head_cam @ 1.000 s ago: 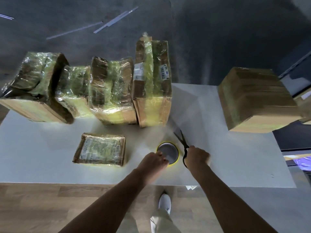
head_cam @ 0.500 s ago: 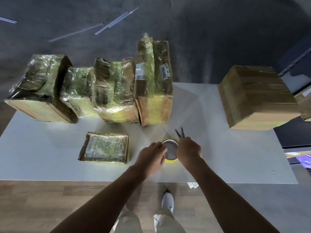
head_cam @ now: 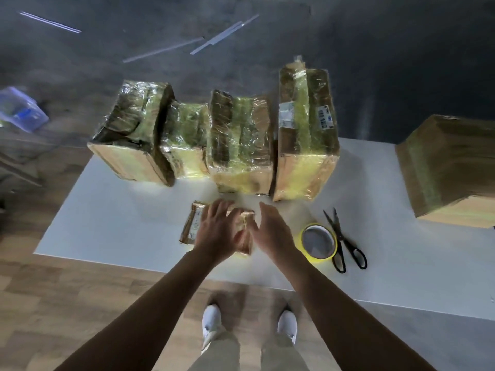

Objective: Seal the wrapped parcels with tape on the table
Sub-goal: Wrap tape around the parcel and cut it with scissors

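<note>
1. The left grip [head_cam: 217, 231] and the right grip [head_cam: 272, 231] are bare hands.
2. The left forearm [head_cam: 160, 295] and the right forearm [head_cam: 329, 298] are bare too, all the way to the lower edge of the view.
3. The trousers [head_cam: 214, 354] are light beige, of plain cloth, and only a short part of each leg shows.
4. The left shoe [head_cam: 211, 321] and the right shoe [head_cam: 288, 324] are white and plain; they are a little blurred, so finer details cannot be told.
</note>
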Tool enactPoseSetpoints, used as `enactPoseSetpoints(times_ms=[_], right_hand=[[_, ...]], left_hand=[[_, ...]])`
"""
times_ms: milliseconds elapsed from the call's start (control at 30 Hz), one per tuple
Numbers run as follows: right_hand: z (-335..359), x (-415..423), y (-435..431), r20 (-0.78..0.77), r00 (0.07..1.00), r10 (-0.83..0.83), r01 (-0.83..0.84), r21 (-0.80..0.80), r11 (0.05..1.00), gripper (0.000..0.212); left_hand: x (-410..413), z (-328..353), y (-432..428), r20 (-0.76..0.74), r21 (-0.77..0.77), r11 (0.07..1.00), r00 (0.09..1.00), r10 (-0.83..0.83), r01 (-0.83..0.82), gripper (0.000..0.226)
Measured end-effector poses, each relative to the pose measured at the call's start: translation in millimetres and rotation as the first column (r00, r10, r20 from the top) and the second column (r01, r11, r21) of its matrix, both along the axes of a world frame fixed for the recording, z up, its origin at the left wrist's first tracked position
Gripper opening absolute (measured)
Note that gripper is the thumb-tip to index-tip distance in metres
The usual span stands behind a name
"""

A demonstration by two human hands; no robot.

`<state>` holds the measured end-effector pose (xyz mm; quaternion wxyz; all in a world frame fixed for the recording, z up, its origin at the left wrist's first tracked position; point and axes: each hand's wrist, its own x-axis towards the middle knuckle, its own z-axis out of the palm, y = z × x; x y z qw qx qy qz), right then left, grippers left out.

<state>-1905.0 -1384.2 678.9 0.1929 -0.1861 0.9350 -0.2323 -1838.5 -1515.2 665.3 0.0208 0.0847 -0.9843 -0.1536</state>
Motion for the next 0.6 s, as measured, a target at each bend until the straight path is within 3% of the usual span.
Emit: enactPoseSetpoints(times_ms=[100,200,367,433,500,533,600], right_hand=[[-16.6,-2.6,-10.1,0.246,0.964,-0.101,0.114,-0.038,0.993,0.061],[-25.1,2.8,-16.9,0.362,0.92,-0.151,0.186,-0.061,0.981,0.04],[-19.3,7.7,-20.1,0.299,0.944,-0.14,0.132,0.046,0.99,0.053],[-19.5,4.6,-18.9,0.274,0.954,-0.119,0.101,0.078,0.992,0.054],[-20.0,3.9,-15.8,0.227,0.968,-0.111,0.095,0.081,0.992,0.055],[-19.1,4.6,-12.8,0.198,0.973,-0.118,0.106,0.069,0.992,0.055],[-16.3,8.5,-5.4,0.138,0.982,-0.132,0.131,0.012,0.991,0.051]], left_hand=[[10.4,-9.6,-11.1,0.217,0.005,1.0,0.976,0.011,-0.013,0.075],[9.9,-13.1,-10.1,0.239,-0.077,0.997,0.97,0.032,-0.014,0.081],[7.1,-10.5,-11.0,0.235,-0.108,0.994,0.972,0.023,0.003,0.077],[6.0,-5.4,-17.8,0.099,-0.003,1.0,0.995,0.031,-0.031,0.063],[8.6,0.7,-30.8,-0.078,0.071,0.984,0.982,0.172,-0.166,0.054],[11.7,6.2,-38.4,-0.098,0.083,0.963,0.96,0.263,-0.256,0.058],[17.5,6.2,-55.5,0.088,0.24,0.872,0.904,0.418,-0.427,0.078]])
